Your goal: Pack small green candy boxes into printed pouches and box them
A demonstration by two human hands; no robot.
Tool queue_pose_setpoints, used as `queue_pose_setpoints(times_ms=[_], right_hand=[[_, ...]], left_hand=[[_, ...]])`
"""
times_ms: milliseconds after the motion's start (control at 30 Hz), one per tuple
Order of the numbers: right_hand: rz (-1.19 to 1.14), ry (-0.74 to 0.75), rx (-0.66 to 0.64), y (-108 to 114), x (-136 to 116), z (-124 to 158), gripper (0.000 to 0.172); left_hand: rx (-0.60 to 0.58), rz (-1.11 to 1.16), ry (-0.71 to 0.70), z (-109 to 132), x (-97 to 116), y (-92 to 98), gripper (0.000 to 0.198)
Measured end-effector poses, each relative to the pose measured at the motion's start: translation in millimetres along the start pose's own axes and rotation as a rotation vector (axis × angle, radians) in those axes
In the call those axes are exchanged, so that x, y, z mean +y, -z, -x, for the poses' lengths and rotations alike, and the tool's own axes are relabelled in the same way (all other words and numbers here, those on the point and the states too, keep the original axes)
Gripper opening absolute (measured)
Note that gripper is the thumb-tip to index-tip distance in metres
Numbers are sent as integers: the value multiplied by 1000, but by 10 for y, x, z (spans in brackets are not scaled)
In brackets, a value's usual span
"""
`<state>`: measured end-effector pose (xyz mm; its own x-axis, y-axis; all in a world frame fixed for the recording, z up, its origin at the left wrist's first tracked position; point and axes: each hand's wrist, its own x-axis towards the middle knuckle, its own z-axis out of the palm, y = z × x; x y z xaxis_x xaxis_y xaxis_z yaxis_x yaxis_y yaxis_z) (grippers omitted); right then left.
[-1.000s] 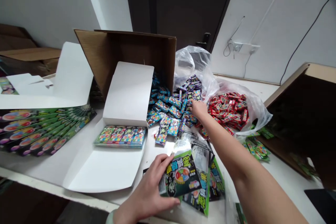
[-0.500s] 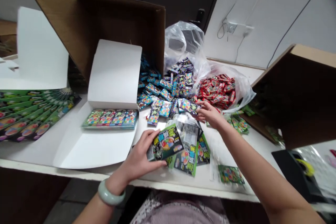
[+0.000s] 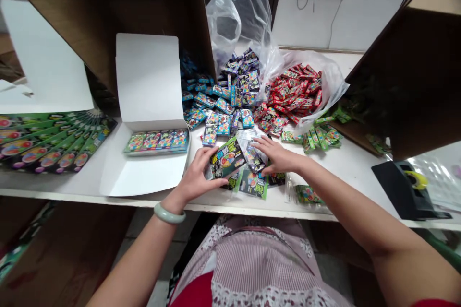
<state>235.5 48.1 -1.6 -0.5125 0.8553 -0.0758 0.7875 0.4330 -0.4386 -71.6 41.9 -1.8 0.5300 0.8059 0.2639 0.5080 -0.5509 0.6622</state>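
My left hand (image 3: 198,176) grips a black and green printed packet (image 3: 228,157) by its left side, thumb stretched along the lower edge. My right hand (image 3: 276,154) is closed with its fingertips on a small purple box (image 3: 254,157), just right of that packet. Clear plastic (image 3: 246,139) lies around the purple box. Beneath both hands, more black and green packets (image 3: 252,185) overlap on the table. Several small blue and purple boxes (image 3: 224,124) lie just beyond my hands.
An open white carton (image 3: 149,79) holds a row of small boxes (image 3: 158,140) on the left. Red boxes (image 3: 297,88) spill from a clear bag. Green boxes (image 3: 322,136) lie to the right. A tape dispenser (image 3: 410,189) and large cardboard boxes (image 3: 414,67) flank the table. Fanned packets (image 3: 54,146) lie far left.
My right hand has brought the purple box from the pile towards me, beside the packet in my left hand. The left hand keeps its grip. The camera view has tilted down.
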Motion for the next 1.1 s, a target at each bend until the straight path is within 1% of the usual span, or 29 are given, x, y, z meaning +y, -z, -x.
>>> queue_pose_setpoints(times_ms=[33, 67, 100, 133, 167, 200, 267, 300, 333, 367, 433, 467, 533, 633, 733, 800, 900, 933, 1033, 1100], right_hand=[[8, 23, -51, -18, -9, -62, 97], [6, 46, -82, -38, -19, -105, 95], [-4, 67, -87, -50, -29, -122, 90], [-20, 77, -60, -46, -39, -111, 84], [-39, 72, 0, -20, -51, -72, 79], [-58, 51, 87, 30, -65, -9, 75], [-87, -9, 282, 196, -111, 161, 72], [-95, -15, 344, 300, -147, 252, 72], [-101, 4, 353, 405, -192, 334, 73], [-98, 40, 314, 503, -244, 404, 74], [-62, 103, 196, 653, -360, 491, 75], [-34, 123, 142, 698, -415, 508, 73], [21, 150, 75, 738, -499, 500, 70], [73, 194, 34, 723, -546, 440, 63], [92, 206, 52, 675, -527, 387, 61], [59, 208, 74, 625, -506, 370, 67], [-29, 192, 131, 527, -493, 371, 81], [-45, 183, 147, 494, -494, 374, 82], [-17, 176, 146, 420, -499, 374, 80], [38, 186, 139, 399, -498, 359, 81]], left_hand=[[-4, 9, -1, -5, 4, -1, 82], [-6, 15, 0, -5, 6, -3, 82], [-6, 20, 2, 0, 5, -6, 82], [-4, 23, 4, 8, 3, -9, 82], [-4, 24, 5, 18, 1, -12, 83], [-2, 22, -1, 27, -1, -17, 83], [-4, 10, -25, 34, 3, -32, 86], [-10, 2, -42, 29, 11, -42, 88], [-19, -6, -58, 19, 22, -53, 90], [-28, -15, -70, 4, 36, -63, 91], [-45, -35, -92, -32, 70, -82, 93], [-54, -46, -109, -50, 88, -89, 94], [-75, -64, -154, -77, 121, -102, 96], [-114, -56, -210, -86, 156, -125, 97], [-123, -4, -206, -74, 170, -154, 97], [-117, 24, -188, -62, 168, -172, 96], [-106, 35, -153, -36, 155, -184, 95], [-107, 35, -147, -25, 149, -184, 95], [-128, 26, -158, -2, 134, -174, 94], [-133, 8, -175, 1, 129, -163, 94]])
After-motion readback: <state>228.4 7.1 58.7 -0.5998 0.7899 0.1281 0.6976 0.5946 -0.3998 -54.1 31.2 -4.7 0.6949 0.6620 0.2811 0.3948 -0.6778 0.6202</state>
